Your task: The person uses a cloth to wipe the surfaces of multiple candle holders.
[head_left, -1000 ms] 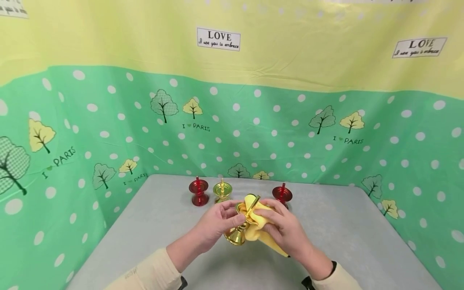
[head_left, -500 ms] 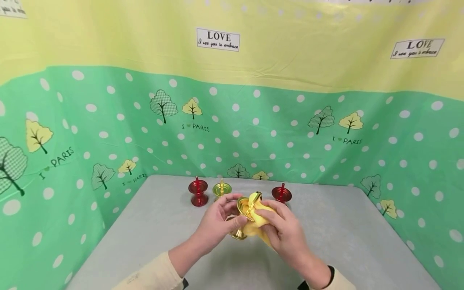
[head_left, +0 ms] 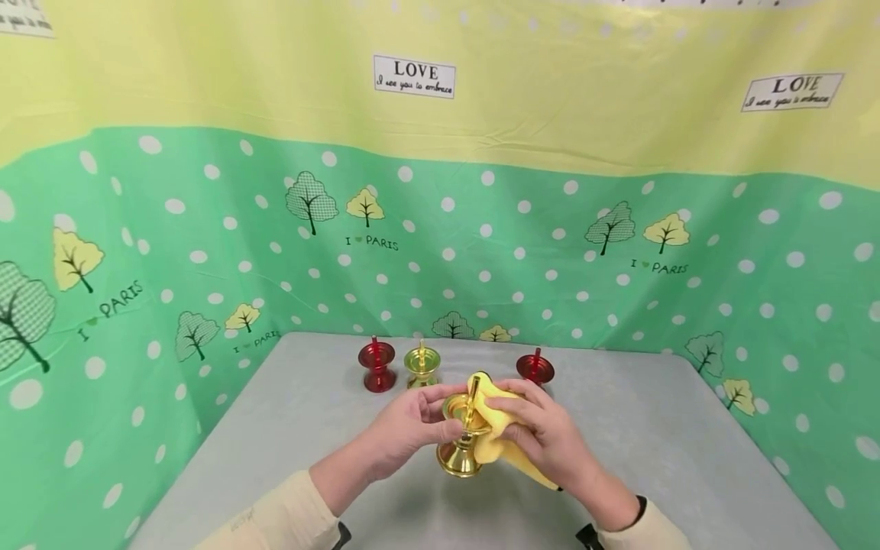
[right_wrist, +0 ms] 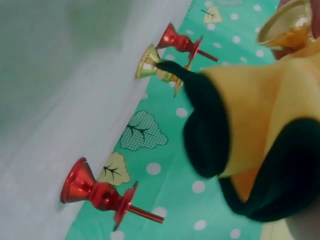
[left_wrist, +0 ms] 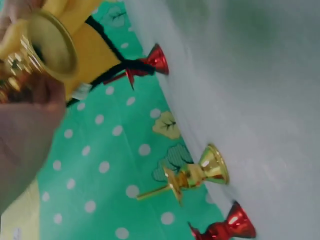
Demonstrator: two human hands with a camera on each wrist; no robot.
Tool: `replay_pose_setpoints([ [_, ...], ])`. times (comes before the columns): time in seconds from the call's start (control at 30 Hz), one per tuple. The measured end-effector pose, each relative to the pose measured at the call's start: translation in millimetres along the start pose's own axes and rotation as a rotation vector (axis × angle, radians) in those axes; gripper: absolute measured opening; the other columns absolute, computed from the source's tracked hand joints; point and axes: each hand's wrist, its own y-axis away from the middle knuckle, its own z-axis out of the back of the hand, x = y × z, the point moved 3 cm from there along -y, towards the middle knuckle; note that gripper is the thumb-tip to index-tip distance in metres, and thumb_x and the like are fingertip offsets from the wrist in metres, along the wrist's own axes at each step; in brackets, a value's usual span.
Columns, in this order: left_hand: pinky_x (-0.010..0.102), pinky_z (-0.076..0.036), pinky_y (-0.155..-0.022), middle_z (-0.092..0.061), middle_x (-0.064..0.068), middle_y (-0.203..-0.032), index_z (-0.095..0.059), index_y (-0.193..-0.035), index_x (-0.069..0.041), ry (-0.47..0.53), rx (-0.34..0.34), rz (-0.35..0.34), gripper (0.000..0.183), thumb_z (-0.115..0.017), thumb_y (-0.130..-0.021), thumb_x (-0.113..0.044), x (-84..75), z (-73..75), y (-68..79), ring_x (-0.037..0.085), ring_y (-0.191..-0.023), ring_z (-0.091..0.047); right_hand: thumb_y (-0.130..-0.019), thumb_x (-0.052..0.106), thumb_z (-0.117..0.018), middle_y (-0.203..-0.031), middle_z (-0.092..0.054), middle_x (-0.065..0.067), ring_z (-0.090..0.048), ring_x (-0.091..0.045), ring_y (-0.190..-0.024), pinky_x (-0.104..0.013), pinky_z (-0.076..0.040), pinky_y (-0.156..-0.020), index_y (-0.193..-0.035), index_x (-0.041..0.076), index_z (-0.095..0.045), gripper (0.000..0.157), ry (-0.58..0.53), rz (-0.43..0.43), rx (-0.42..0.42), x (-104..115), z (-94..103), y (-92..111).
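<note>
Held above the table is a shiny gold candle holder (head_left: 458, 458) with a flared foot, a shallow cup and a central spike. My left hand (head_left: 406, 428) grips it by the cup, thumb at the near side. In my right hand (head_left: 550, 435) is a yellow cloth (head_left: 496, 416) with dark edging, bunched against the cup and the spike. The left wrist view shows the foot of the gold candle holder (left_wrist: 50, 45) from below. Hanging cloth (right_wrist: 250, 110) fills much of the right wrist view and hides my right fingers there.
Along the table's back stand a red candle holder (head_left: 377, 367) and another gold candle holder (head_left: 422, 365) at left, and a second red candle holder (head_left: 535, 367) behind my right hand. The grey table (head_left: 289, 428) meets a green and yellow curtain (head_left: 440, 252) at its far edge.
The gold candle holder tilted, then came back more upright, its foot now lower and slightly right. The cloth shifted about the spike with my right hand. The standing holders have not moved.
</note>
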Motion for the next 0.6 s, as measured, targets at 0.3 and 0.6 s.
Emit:
replay_pose_setpoints([
  [0.3, 0.032, -0.064, -0.096, -0.070, 0.012, -0.144, -0.057, -0.149, -0.008, -0.095, -0.348, -0.077, 0.077, -0.094, -0.082, -0.013, 2.2, -12.4, -5.3, 0.020, -0.120, -0.072, -0.106, 0.048, -0.059, -0.123, -0.073, -0.012, -0.074, -0.028, -0.106, -0.041, -0.065, -0.081, -0.117, 0.015, -0.079, 0.040, 0.370, 0.003, 0.007, 27, -9.9, -5],
  [0.6, 0.028, -0.062, -0.098, -0.070, 0.017, -0.142, -0.051, -0.152, -0.001, 0.019, -0.175, -0.079, 0.078, -0.087, -0.090, -0.033, -3.4, -1.6, -0.7, 0.017, -0.117, -0.072, -0.107, 0.032, -0.063, -0.118, -0.073, -0.019, -0.069, -0.028, -0.108, -0.018, -0.056, -0.102, -0.111, 0.007, -0.079, 0.030, 0.069, 0.079, -0.219, 17, -5.6, -8],
])
